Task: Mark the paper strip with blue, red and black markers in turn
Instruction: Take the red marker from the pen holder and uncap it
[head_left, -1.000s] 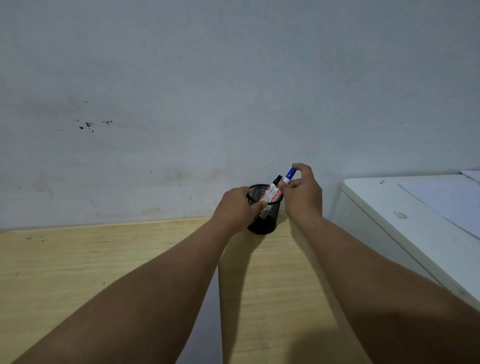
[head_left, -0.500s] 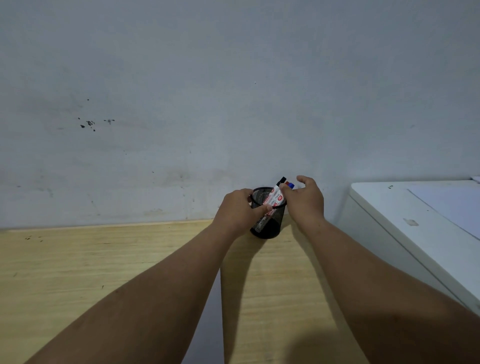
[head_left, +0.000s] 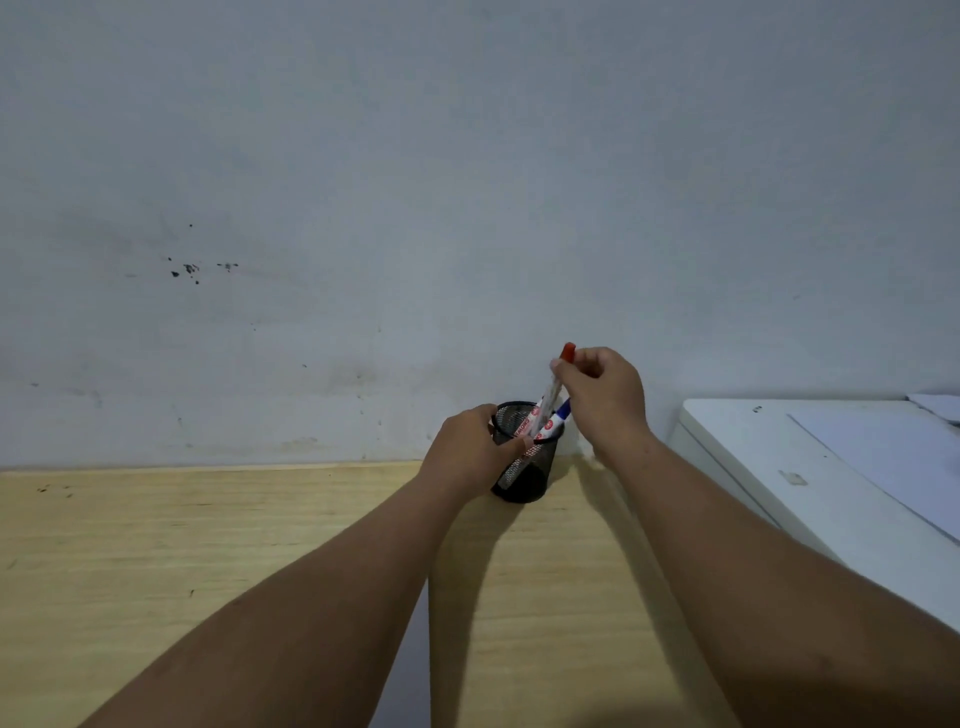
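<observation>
Fingers (head_left: 563, 371) of right hand (head_left: 605, 397) pinching one red marker (head_left: 550, 389), left hand (head_left: 475, 449) gripping one mesh cup (head_left: 524, 467)

Dim, soft light; forearm shadows on desk (head_left: 156, 545); wide-angle edge bending; slight blur.

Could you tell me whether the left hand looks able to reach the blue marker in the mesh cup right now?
Probably yes: the left hand already grips the mesh cup, and the blue marker stands at its far rim, though the right hand lifting the red marker crowds that side.
</observation>
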